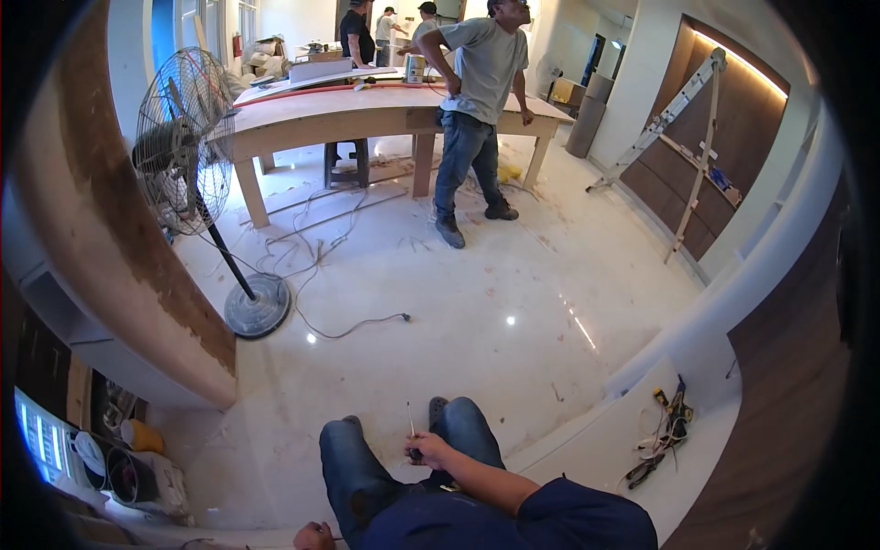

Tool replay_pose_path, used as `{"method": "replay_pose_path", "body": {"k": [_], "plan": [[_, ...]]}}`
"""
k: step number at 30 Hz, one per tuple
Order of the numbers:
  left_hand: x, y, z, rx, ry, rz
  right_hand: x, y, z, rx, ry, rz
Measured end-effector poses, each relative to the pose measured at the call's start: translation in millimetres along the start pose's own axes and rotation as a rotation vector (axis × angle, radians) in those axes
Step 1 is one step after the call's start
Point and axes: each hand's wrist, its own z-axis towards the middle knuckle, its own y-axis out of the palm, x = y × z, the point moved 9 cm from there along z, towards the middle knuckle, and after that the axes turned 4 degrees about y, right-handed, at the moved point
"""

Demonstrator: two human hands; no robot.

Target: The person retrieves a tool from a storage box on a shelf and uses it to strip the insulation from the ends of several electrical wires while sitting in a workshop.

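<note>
My right hand (427, 449) is closed around the handle of a screwdriver (411, 421), whose thin shaft points up and away from me, between my knees. Low at the picture's bottom edge, my left hand (315, 535) rests beside my left thigh, fingers curled; whether it holds anything cannot be told. To my right, on a white ledge (584, 440), lie pliers (645, 471), a tool with a yellow and black handle (661, 397) and a tangle of thin cable.
A pedestal fan (258, 306) stands ahead left, with a power cord (344, 335) trailing on the floor. A person (481, 75) stands by a long wooden worktable (330, 124); others are behind. A stepladder (660, 124) leans right. Buckets (130, 474) stand at lower left.
</note>
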Motion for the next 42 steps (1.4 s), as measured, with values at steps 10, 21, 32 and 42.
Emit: {"method": "replay_pose_path", "body": {"k": [10,21,32,42], "plan": [[3,-4,-3,0.019,0.028,0.044,6,1,5,0.028,0.033,-0.130],[5,-9,-5,0.007,0.016,0.018,7,0,4,0.050,0.022,-0.134],[1,-5,-2,0.006,0.010,0.027,1,5,3,0.005,0.007,-0.061],[-2,1,2,0.019,0.014,0.029,-9,-2,-4,0.079,-0.054,0.018]]}}
